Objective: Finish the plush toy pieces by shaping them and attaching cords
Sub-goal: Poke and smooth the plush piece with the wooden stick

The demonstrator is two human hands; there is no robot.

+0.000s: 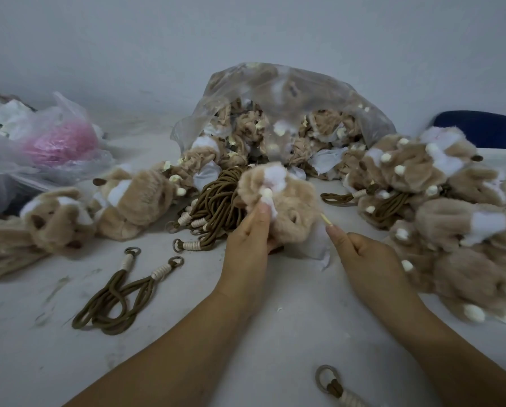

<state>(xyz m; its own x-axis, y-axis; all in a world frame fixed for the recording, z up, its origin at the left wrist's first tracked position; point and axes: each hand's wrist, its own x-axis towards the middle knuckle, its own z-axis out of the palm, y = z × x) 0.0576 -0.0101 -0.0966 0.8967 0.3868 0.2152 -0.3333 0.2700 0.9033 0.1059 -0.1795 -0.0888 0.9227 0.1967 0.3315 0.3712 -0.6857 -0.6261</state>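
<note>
Before bag point(304, 92), gripping plush point(290, 201) with left hand point(247, 239), pinching stick point(325, 218) with right hand point(363, 254); probably midway, many pieces point(251, 124) left inside.

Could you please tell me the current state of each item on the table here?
Plush piece: held up, gripped by left hand.
Thin stick: pinched in right hand, tip beside the plush.
Clear bag: open, plush pieces spilling out.
Loose cords: lying unattached on table.
</note>
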